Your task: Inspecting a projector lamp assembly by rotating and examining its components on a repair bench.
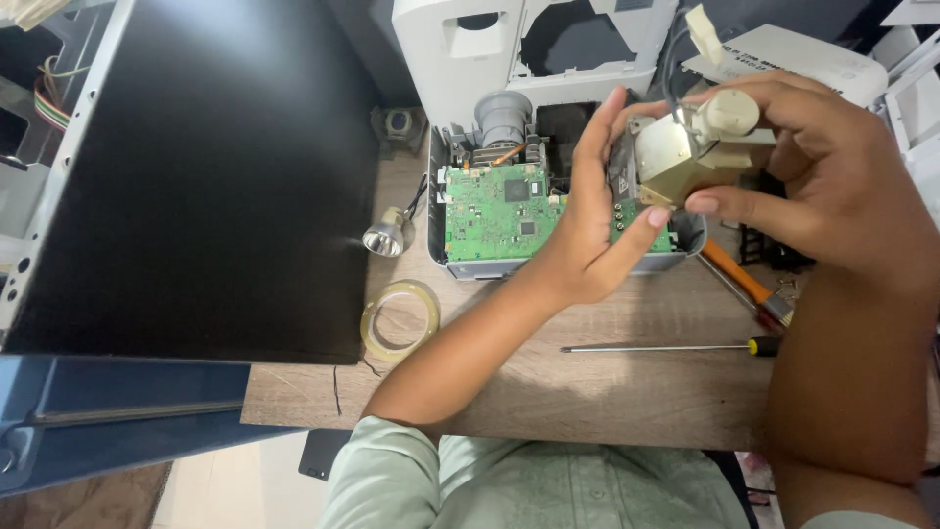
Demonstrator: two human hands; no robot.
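Both grips close on one thing: the left hand and right hand pinch a beige lamp module, held just above the opened projector on the tabletop. The module looks lifted out for inspection; any next move calls for a steady two-handed hold, minding its trailing cable.

One view only, head-mounted, looking steeply down over the wearer's chest onto the wooden desk. Faces forward and down; near edge of desk at bottom, white housing at top. Close range: both forearms fill the right half (the hands sit at upper right). No second view to overlap.
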